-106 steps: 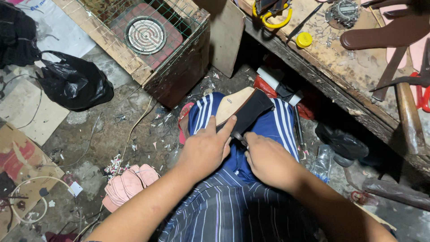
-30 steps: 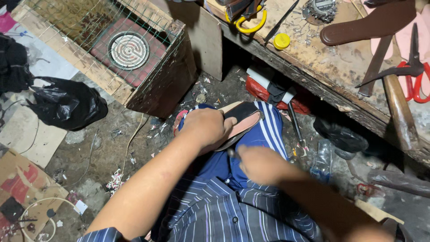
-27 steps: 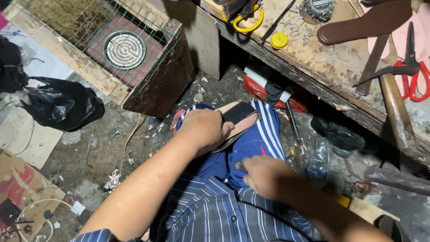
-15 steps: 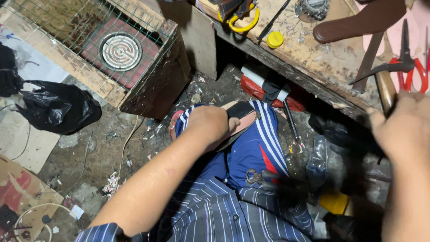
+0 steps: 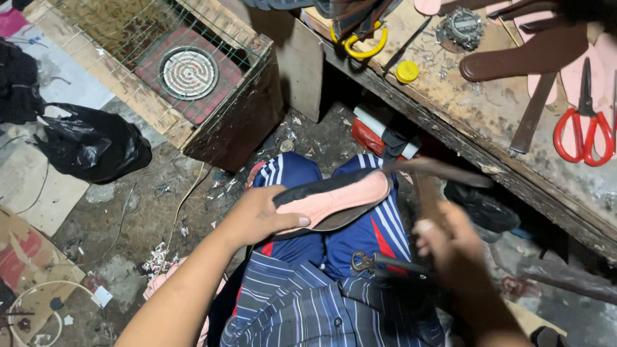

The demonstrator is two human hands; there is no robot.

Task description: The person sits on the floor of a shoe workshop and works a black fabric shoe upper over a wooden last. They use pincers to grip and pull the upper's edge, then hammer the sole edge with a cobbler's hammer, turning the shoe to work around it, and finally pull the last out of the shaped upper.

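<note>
1. Left hand (image 5: 260, 215) still presses the pink shoe sole (image 5: 334, 199) flat across the knees, fingers closed on its heel end.
2. Right hand (image 5: 450, 250), back from the workbench (image 5: 488, 122), now grips a blurred hammer (image 5: 427, 170) above the sole.

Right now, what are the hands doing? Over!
Left hand pinning pink shoe sole across lap. Right hand gripping blurred hammer above sole's tip. Pliers on lap nearby, clear of sole.

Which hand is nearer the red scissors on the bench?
Right. The right hand, blurred and gripping a hammer handle, is below and left of the red scissors. The left hand is farther left, holding the pink sole on the lap.
</note>
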